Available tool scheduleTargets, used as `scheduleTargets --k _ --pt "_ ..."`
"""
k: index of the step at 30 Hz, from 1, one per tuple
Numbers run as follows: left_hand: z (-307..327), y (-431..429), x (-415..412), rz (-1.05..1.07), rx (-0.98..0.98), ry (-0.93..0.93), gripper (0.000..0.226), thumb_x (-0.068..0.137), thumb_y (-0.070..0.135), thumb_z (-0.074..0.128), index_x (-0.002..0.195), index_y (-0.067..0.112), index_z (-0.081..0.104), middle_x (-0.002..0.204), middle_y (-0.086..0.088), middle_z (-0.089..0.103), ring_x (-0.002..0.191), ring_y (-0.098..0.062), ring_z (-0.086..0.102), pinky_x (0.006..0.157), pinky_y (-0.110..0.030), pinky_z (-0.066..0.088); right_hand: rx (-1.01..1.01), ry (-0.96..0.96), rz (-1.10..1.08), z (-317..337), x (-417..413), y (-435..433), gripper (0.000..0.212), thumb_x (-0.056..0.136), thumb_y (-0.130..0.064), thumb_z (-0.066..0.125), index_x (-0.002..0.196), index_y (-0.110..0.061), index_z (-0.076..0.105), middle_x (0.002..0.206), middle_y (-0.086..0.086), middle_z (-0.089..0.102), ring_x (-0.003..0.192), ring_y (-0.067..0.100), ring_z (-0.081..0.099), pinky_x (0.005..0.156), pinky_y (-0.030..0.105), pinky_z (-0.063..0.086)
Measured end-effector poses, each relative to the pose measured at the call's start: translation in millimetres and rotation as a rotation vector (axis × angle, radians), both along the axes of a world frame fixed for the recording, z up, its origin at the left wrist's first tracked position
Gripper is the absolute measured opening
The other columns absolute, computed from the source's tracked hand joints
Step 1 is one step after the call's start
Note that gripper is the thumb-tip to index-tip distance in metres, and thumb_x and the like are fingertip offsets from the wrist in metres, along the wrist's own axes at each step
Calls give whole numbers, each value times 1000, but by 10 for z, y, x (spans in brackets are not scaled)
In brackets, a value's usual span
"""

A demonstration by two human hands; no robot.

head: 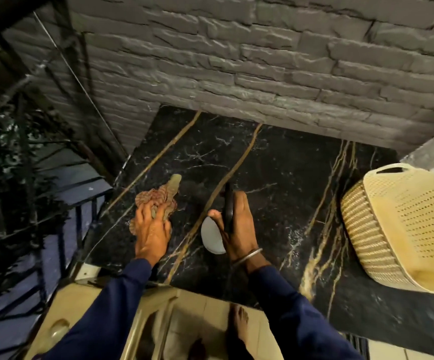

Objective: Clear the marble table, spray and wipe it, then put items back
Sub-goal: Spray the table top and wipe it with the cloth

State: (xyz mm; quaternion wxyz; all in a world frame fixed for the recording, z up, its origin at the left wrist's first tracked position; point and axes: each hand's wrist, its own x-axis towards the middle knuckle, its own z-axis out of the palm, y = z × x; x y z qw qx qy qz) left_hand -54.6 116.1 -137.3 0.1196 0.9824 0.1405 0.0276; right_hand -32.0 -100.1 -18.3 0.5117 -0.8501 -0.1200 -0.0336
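Here the left hand (151, 231) is pressed flat on a crumpled reddish cloth (158, 201), with the fingers spread and curled over it, so the cloth is held against the black marble counter (275, 165) near its left edge. The right hand (234, 224) is closed around a dark, slim object (228, 203), which stands upright between thumb and fingers; what it is cannot be told. Just beside this hand, partly under it, a white rounded thing (210, 237) is seen; it cannot be named either. A cream plastic basket (403, 224) is lying tilted at the right side of the counter. The rest of the marble is bare, so the clearing is judged as nearly done and the wiping as in hand. The putting back of the items is still left.
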Motion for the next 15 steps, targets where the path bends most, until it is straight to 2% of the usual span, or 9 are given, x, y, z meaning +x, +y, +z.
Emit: scheduleTargets --k 2,5,10,15 --pt "4 4 27 16 3 15 50 83 18 59 131 19 50 138 -20 40 128 -40 33 106 -51 35 -6 -8 42 -79 36 134 75 83 -71 42 116 -4 50 104 10 48 90 22 53 74 30 47" --pt "10 15 39 24 35 23 49 82 18 60 130 16 49 137 -22 40 127 -42 33 104 -53 36 29 0 70 -160 40 261 75 82 -71 45 120 -6 48 107 6 46 90 13 50 75 20 45" --pt "-20 47 35 15 70 26 51 81 14 62 130 12 51 137 -25 40 127 -43 32 106 -54 33 -10 12 84 -234 86 310 61 84 -60 57 121 -12 49 110 0 49 100 17 53 86 31 49" --pt "-2 5 37 36 84 24 58 74 9 70 130 8 53 136 -28 42 126 -45 33 103 -56 33 -59 39 78 -245 121 285 71 83 -67 50 124 -9 51 120 4 52 114 18 50 101 26 41"
